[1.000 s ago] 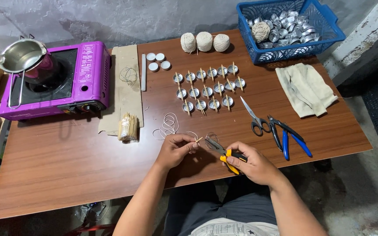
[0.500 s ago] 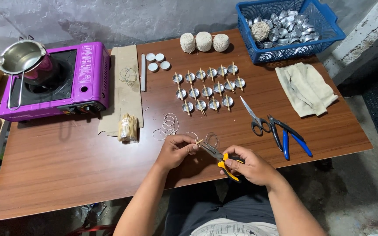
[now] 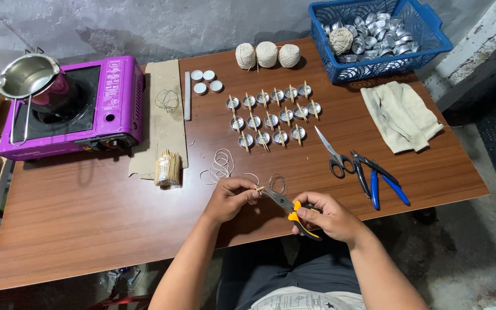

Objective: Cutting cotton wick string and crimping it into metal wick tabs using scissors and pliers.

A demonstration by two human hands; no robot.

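Right now my left hand (image 3: 232, 198) pinches a short pale wooden stick (image 3: 258, 188) between thumb and forefinger, its tip poking out toward my other hand so the tool can reach it. My right hand (image 3: 329, 217) is wrapped closed around the yellow-and-black handles of slim needle-nose pliers (image 3: 291, 207), whose nose meets the stick's exposed end; whether the nose is fully closed on it I cannot tell (it is too small to see). Both hands hover just above the near edge of the brown wood-grain counter (image 3: 87, 229), close to my body, which I judge steadies the fine work.

Thin and light-coloured, the stick looks like the ones lying across the small round silver metal cups (image 3: 271, 120) set in rows beyond my hands. A loop of thin wire (image 3: 278, 183) lies on the counter just past the pliers' nose, and loose coils of white string (image 3: 220, 163) lie beyond my left hand. Farther that way lies a bundle of matching wooden sticks (image 3: 168, 168). Off past my right hand rest steel scissors (image 3: 332, 152) and blue-handled pliers (image 3: 381, 181).
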